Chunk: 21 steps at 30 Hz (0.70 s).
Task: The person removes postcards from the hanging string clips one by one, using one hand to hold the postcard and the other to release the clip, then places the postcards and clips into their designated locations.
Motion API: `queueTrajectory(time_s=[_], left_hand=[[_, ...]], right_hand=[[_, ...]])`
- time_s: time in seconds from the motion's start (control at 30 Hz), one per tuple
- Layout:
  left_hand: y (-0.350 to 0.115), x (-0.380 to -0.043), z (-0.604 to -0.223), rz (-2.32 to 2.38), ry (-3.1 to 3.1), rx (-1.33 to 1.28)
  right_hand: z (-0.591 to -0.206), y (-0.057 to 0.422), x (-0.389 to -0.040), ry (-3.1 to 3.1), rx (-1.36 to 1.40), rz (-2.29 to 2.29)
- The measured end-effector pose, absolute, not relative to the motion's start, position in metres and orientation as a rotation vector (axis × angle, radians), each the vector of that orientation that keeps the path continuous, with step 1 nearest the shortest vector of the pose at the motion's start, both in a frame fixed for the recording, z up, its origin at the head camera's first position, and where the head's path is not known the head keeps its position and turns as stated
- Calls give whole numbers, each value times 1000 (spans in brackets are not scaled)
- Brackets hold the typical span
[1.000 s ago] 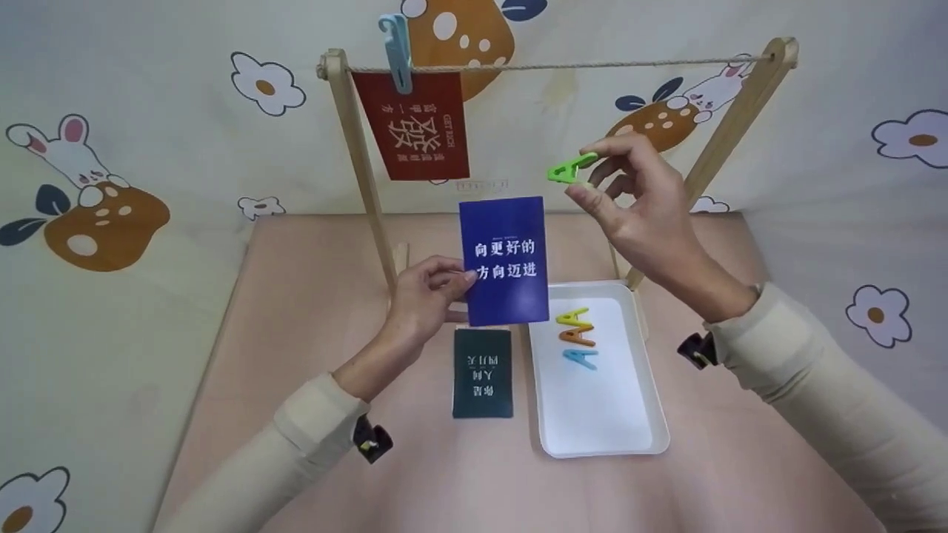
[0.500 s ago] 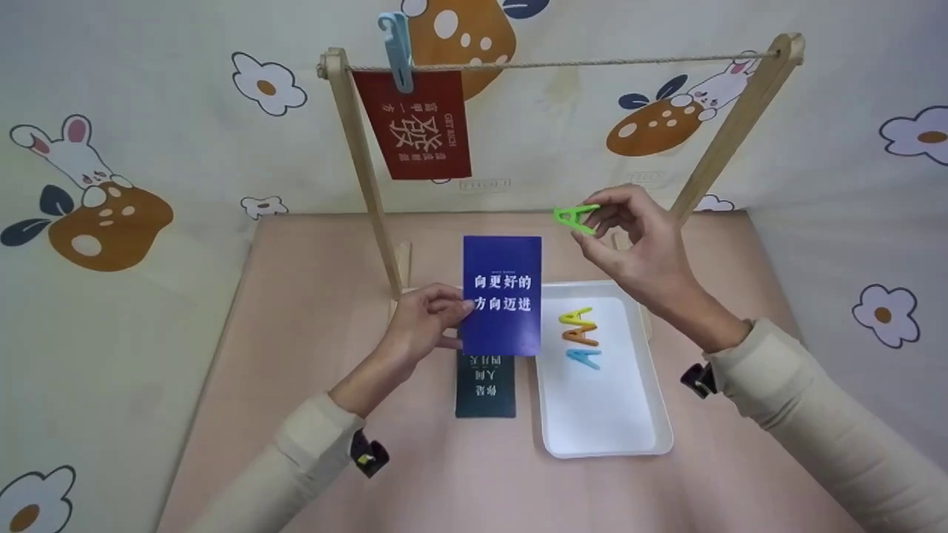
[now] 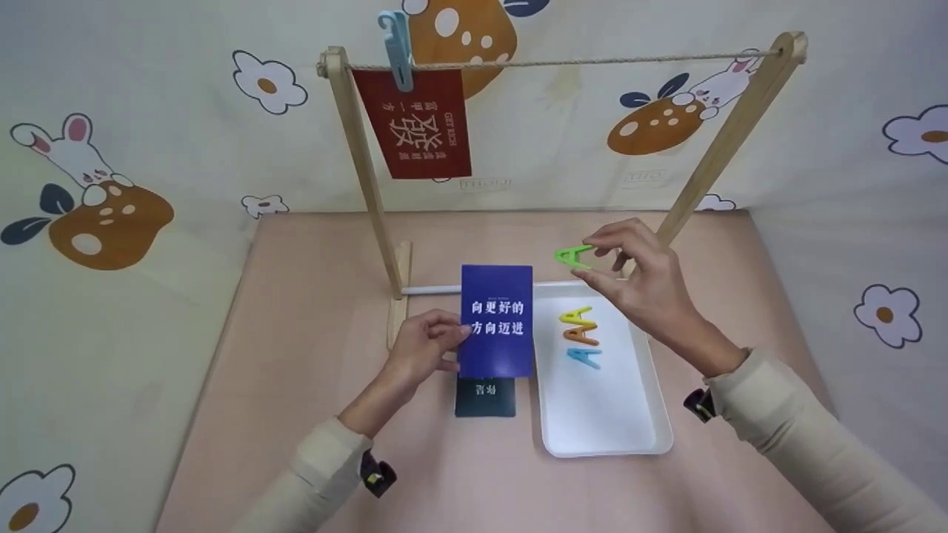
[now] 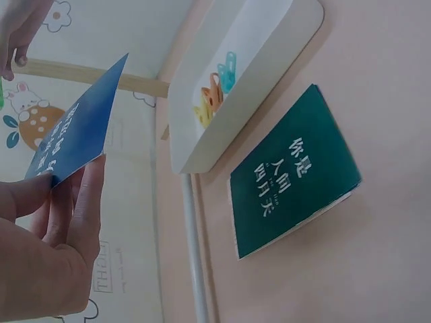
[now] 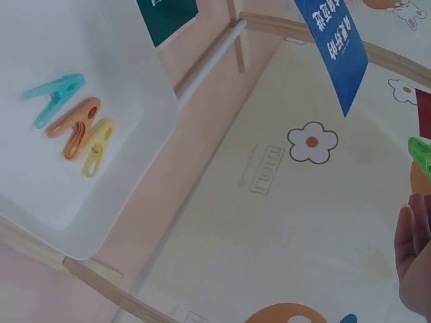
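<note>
My left hand (image 3: 424,346) pinches the left edge of a blue card (image 3: 496,322) with white characters, held up over the table. In the left wrist view, the thumb lies on the printed face of the card (image 4: 84,128) and the fingers are behind it. To the right, my right hand (image 3: 641,285) pinches a green clothespin (image 3: 573,257) between thumb and fingers, apart from the card. A dark green stack of cards (image 3: 485,397) lies on the table, partly hidden behind the blue card; the left wrist view shows it whole.
A white tray (image 3: 603,422) holds yellow (image 3: 576,316), orange (image 3: 581,334) and light blue (image 3: 584,358) clothespins. Behind stands a wooden frame (image 3: 361,170) with a rope (image 3: 578,62) across its top. A red card (image 3: 426,133) hangs there from a light blue clothespin (image 3: 398,52).
Both hands have come down toward the table, the left with the blue card and the right with the green clothespin. The blue card now covers most of the green stack.
</note>
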<state>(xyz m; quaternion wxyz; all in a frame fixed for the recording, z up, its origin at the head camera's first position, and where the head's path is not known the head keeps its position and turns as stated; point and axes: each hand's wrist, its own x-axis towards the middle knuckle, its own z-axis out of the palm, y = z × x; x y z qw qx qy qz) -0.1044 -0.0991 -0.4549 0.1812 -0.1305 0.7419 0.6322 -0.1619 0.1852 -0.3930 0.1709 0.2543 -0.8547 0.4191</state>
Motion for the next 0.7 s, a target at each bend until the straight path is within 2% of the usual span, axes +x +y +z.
queueTrajectory(time_s=[0.7], left_hand=[[-96,-78,-529,1804,1980,-495]], right_hand=[[-483,196,-134,-2584,654,1192]])
